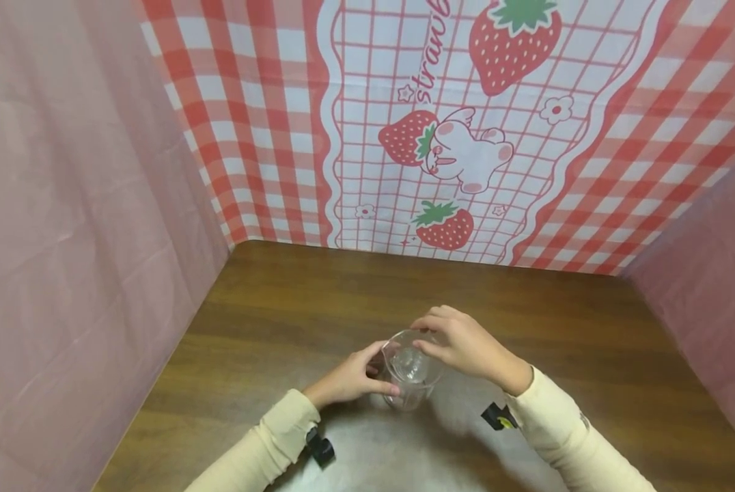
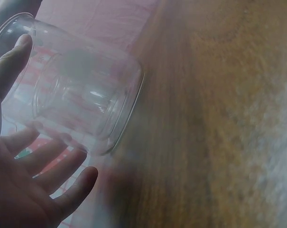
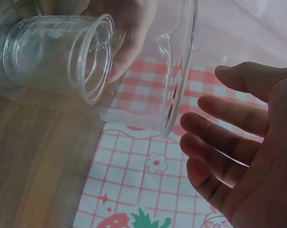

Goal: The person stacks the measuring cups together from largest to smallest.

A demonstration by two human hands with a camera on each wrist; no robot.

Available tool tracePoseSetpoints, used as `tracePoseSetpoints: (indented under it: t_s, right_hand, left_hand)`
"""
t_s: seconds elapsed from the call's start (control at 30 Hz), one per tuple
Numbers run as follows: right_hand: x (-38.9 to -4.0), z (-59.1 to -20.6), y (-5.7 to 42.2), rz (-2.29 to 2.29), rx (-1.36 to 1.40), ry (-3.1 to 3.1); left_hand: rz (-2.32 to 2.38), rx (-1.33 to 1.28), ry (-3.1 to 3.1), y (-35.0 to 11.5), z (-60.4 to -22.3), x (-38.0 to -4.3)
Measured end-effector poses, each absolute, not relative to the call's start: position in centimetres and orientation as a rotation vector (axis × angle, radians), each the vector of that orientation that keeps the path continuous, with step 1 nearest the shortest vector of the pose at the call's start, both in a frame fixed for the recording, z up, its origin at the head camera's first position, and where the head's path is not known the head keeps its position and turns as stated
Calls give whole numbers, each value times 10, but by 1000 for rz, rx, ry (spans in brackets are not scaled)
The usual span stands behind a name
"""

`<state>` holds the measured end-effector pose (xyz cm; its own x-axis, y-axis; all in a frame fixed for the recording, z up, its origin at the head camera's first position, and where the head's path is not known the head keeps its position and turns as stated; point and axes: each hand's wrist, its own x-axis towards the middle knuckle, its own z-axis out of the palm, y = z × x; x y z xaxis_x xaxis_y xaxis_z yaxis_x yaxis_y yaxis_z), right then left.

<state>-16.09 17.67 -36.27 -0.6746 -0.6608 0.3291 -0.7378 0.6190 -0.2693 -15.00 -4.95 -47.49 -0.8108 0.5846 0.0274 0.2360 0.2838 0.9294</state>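
Note:
A large clear glass beaker (image 1: 406, 398) stands on the wooden table with its mouth up. Inside it sits a smaller clear beaker (image 3: 48, 52) with white printed markings and a rim of its own. My left hand (image 1: 356, 378) holds the large beaker from the left, thumb on the near side and fingers round the far side. At the right of the mouth, my right hand (image 1: 462, 344) hovers by the rim. In the right wrist view its fingers (image 3: 219, 137) are spread, apart from the glass, with nothing between them.
The brown wooden table (image 1: 281, 307) ends at a checked strawberry-print cloth (image 1: 367, 137) behind. Pink curtains (image 1: 85, 239) hang on both sides. Light reflects off the tabletop near the front.

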Motion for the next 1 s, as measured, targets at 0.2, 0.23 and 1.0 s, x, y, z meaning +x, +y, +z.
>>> tracePoseSetpoints:
  t_s: [0.2,0.23,1.0]
  right_hand:
    - [-156,-369,182,625,1127,-2595]
    - [-156,-369,183,636,1122,-2588]
    - [-155,-391,204,964,973,-2715]
  left_hand:
    - [1526,756,2239,-50,-478,-147]
    - [1530,758,2241,-49,-478,-147]
    - [1554,776,2235,-50,-479,-152]
